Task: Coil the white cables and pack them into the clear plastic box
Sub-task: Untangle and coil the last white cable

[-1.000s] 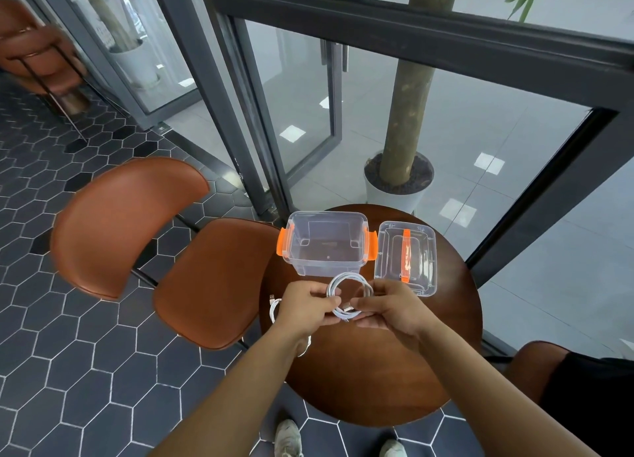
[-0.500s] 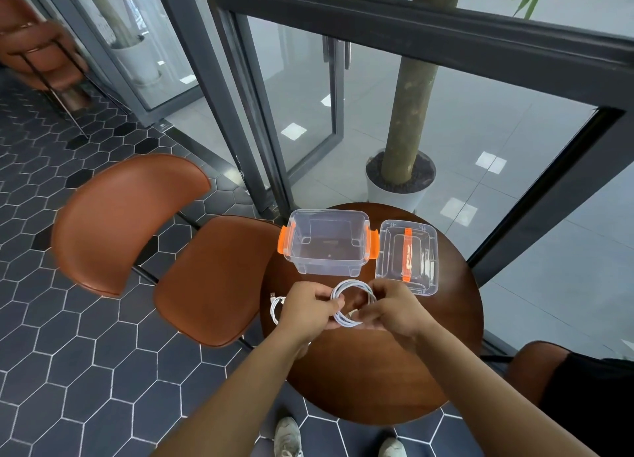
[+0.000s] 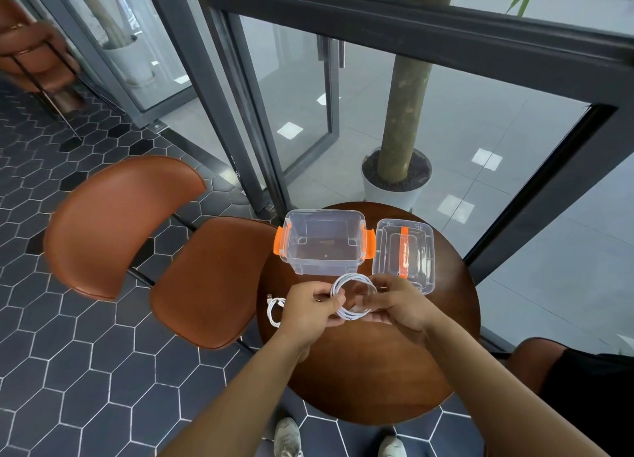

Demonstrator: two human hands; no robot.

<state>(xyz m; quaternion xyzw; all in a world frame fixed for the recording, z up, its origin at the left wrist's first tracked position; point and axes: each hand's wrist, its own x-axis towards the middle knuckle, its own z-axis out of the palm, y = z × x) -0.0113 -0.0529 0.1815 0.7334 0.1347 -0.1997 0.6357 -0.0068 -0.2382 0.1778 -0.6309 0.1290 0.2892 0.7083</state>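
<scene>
Frame centre | coiled white cable point(image 3: 353, 297) is gripped by left hand point(image 3: 310, 305) and right hand point(image 3: 398, 305), loops kept gathered | clear plastic box point(image 3: 324, 245) is left open above for packing

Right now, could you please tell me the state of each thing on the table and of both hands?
Box: open, empty, upright.
Lid: off, flat beside the box.
Coiled cable: looped, held above the table.
Second cable: loose on the table.
Left hand: gripping the coil.
Right hand: gripping the coil.
</scene>
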